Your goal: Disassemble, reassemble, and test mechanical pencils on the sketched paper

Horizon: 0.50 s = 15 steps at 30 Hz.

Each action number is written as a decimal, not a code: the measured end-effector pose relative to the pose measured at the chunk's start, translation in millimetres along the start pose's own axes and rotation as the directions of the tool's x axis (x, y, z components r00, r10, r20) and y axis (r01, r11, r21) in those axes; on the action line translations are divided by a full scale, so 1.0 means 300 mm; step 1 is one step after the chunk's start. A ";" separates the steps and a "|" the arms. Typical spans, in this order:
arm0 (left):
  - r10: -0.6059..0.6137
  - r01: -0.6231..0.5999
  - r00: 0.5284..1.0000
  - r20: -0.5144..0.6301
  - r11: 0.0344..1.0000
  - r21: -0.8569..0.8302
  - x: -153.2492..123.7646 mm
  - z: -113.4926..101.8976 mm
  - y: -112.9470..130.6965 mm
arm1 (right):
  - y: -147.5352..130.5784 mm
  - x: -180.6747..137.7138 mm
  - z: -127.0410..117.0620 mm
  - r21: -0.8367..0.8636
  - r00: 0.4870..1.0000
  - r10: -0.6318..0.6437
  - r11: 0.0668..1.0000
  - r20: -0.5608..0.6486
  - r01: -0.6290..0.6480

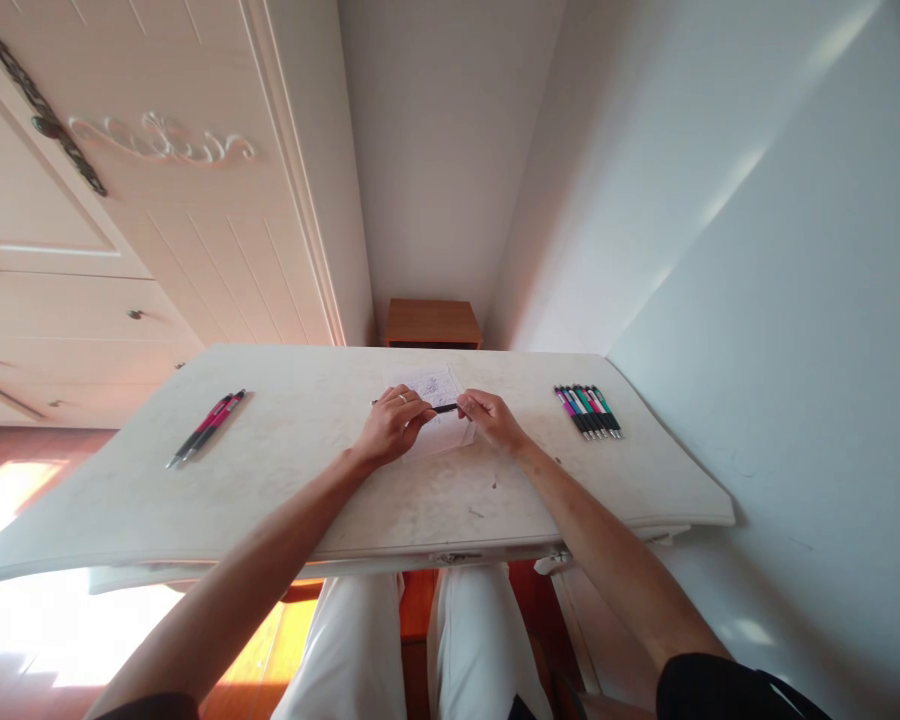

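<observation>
Head view: gripping a slim, black-barrelled pen [445,408] in the curled left hand [391,427], pinching it with the nearly closed right hand [493,420], over scribbled white paper [448,436] on a scuffed white tabletop [285,420].

- Table [270,515]: white top, curved front edge; grey smudges and small dark marks noted on surface.
- Cabinet [232,250]: pale, standing at left; grooved panels, raised scroll ornament [166,142].
- Door handle [45,126]: dark, ornate, long backplate.
- Drawer knob [135,315]: small, dark, below the door.
- Wooden unit [433,322]: brown, low, beyond the table's far edge.
- Right wall [795,300]: pale, crossed by a diagonal light streak.
- Floor [7,445]: reddish, brightly sunlit at left.
</observation>
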<state>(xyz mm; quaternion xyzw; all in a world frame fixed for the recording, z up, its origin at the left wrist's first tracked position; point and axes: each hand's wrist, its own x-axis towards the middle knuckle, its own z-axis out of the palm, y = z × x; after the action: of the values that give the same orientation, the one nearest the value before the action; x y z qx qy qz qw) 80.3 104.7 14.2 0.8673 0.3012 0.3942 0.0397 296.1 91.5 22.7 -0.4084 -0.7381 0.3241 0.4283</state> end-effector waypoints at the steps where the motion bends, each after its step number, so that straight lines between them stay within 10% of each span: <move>1: -0.011 0.011 1.000 -0.002 1.000 -0.017 0.000 -0.001 0.004 | -0.003 -0.001 0.000 -0.001 1.000 -0.005 1.000 -0.001 0.005; 15: -0.292 0.285 0.956 0.012 0.925 -0.250 0.008 -0.004 0.072 | -0.022 -0.009 0.000 -0.045 0.994 -0.109 0.993 -0.017 0.108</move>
<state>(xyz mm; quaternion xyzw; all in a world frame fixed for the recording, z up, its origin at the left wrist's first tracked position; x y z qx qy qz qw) 91.3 88.3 23.2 0.7966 0.3742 0.4298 0.2016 294.8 86.2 27.2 -0.3802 -0.7618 0.2801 0.4434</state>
